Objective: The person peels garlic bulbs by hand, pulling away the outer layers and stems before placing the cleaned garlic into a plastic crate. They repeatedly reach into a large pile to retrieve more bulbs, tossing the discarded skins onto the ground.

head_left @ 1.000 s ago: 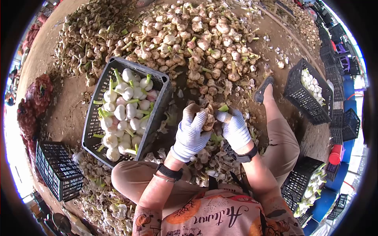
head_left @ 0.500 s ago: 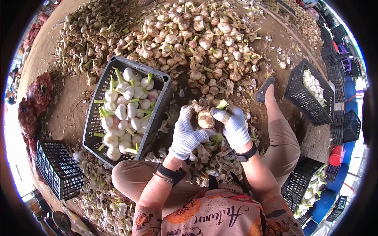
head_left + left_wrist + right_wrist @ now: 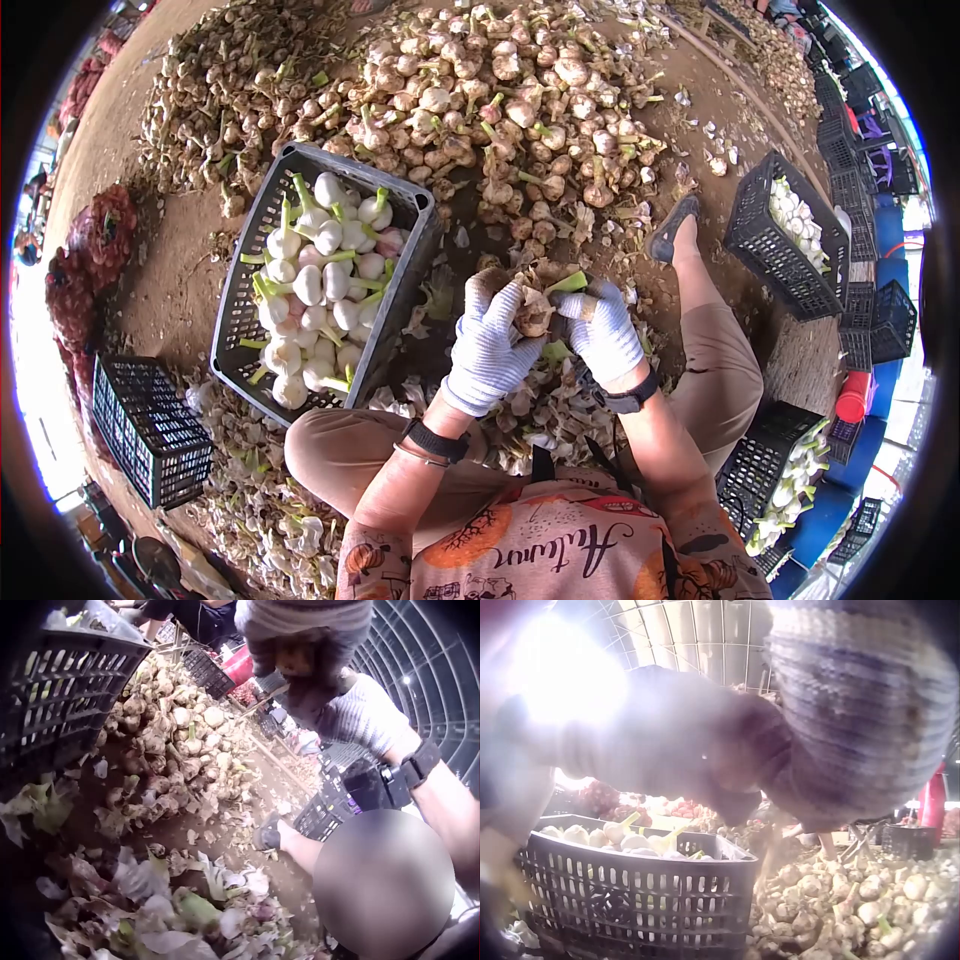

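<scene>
In the head view, the gloved left hand (image 3: 488, 345) grips a brownish garlic bulb (image 3: 534, 316) with its fingers curled round it. The gloved right hand (image 3: 602, 328) pinches the bulb's short green stem (image 3: 571, 283) between thumb and fingers. Loose brown skin hangs about the top of the bulb. Both gloves are white and striped, with dirty fingertips. The left wrist view shows the right hand (image 3: 364, 712) close beside the left hand (image 3: 307, 630). In the right wrist view the right glove (image 3: 862, 705) fills the upper right, and the bulb is hard to make out.
Left of the hands stands a black crate (image 3: 372, 345) holding white bulbs with green stems. A large heap of unpeeled garlic (image 3: 470, 90) lies ahead. Peeled skins (image 3: 530, 405) cover the ground between the legs. Other crates (image 3: 150, 430) stand on both sides, beside red net sacks (image 3: 95, 240).
The left hand has turned over the bulb, which showed pale half a second ago and is now more covered. The right hand has shifted slightly down, still at the stem.
</scene>
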### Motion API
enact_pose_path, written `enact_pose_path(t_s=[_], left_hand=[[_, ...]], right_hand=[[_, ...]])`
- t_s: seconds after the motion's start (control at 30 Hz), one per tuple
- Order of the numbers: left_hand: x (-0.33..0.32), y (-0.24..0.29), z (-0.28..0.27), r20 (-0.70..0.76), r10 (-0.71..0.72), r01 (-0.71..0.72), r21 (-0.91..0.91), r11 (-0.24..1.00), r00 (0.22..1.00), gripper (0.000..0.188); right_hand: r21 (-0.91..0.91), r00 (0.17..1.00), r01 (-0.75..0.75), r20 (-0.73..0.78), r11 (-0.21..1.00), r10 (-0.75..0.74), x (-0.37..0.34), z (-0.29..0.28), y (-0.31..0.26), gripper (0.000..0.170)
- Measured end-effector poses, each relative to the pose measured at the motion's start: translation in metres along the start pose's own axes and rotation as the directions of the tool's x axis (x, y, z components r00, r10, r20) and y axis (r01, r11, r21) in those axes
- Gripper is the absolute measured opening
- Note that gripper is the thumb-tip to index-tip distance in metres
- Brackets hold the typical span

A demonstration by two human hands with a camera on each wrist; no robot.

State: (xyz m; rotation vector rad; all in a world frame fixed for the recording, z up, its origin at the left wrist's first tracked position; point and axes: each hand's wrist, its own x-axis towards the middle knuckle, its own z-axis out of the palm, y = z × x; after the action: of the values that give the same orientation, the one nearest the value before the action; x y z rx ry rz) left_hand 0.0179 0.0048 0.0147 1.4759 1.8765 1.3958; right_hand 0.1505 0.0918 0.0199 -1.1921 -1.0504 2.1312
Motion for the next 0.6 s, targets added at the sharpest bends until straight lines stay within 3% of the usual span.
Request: enact_pose_path(t_s=[0.03, 0.1, 0.13, 0.17, 0.23, 0.27, 0.3, 0.37, 0.43, 0.47, 0.53, 0.57, 0.6], left_hand=[[0.001, 0.001, -0.003, -0.001, 0.001, -0.001, 0.001, 1.000, 1.000, 0.058], [0.005, 0.006, -0.012, 0.121, -0.231, 0.251, -0.184, 0.950, 0.965, 0.060], [0.004, 0.002, -0.011, 0.177, -0.343, 0.385, -0.486, 0.784, 0.923, 0.064], [0.003, -0.001, -0.008, 0.323, -0.435, 0.493, -0.788, 0.368, 0.840, 0.063], [0.001, -0.008, -0.015, 0.504, -0.383, 0.514, -0.854, -0.086, 0.774, 0.059], [0.000, -0.009, -0.016, 0.502, -0.389, 0.513, -0.854, -0.084, 0.772, 0.059], [-0.001, -0.010, -0.017, 0.513, -0.390, 0.503, -0.854, -0.136, 0.765, 0.055], [-0.002, -0.007, -0.015, 0.522, -0.389, 0.488, -0.852, -0.189, 0.759, 0.052], [0.000, -0.002, -0.013, 0.507, -0.461, 0.450, -0.861, -0.237, 0.728, 0.051], [-0.003, -0.010, -0.012, 0.546, -0.391, 0.484, -0.838, -0.254, 0.741, 0.051], [-0.004, -0.013, -0.015, 0.555, -0.399, 0.502, -0.831, -0.238, 0.730, 0.051], [-0.004, -0.013, -0.016, 0.563, -0.406, 0.521, -0.825, -0.222, 0.719, 0.052], [0.001, -0.008, -0.013, 0.471, -0.440, 0.457, -0.877, -0.146, 0.764, 0.052]], right_hand=[[-0.055, 0.998, 0.058, -0.014, 0.997, -0.059, -0.001, 0.001, 0.000, 0.012], [-0.111, 0.992, 0.122, 0.025, 0.986, -0.120, 0.002, -0.005, 0.004, 0.014], [-0.163, 0.982, 0.185, 0.066, 0.969, -0.177, 0.003, -0.006, 0.005, 0.015], [-0.162, 0.982, 0.186, 0.067, 0.969, -0.177, 0.001, -0.007, 0.004, 0.015], [-0.161, 0.991, 0.061, 0.124, 0.985, -0.041, -0.012, 0.010, -0.020, 0.020], [-0.376, 0.962, 0.226, 0.230, 0.899, -0.146, -0.014, 0.012, -0.029, 0.024], [-0.373, 0.962, 0.223, 0.232, 0.901, -0.143, -0.014, 0.013, -0.031, 0.024], [-0.560, 0.869, 0.486, 0.392, 0.671, -0.302, -0.012, 0.012, -0.035, 0.027], [-0.558, 0.865, 0.471, 0.445, 0.684, -0.233, -0.009, 0.010, -0.040, 0.032], [-0.542, 0.850, 0.492, 0.470, 0.682, -0.240, -0.008, 0.010, -0.041, 0.033], [-0.526, 0.834, 0.512, 0.493, 0.680, -0.246, -0.010, 0.012, -0.043, 0.034], [-0.415, 0.887, 0.380, 0.417, 0.827, -0.198, -0.011, 0.016, -0.044, 0.034], [-0.277, 0.928, 0.234, 0.349, 0.932, -0.130, -0.012, 0.019, -0.044, 0.033]])
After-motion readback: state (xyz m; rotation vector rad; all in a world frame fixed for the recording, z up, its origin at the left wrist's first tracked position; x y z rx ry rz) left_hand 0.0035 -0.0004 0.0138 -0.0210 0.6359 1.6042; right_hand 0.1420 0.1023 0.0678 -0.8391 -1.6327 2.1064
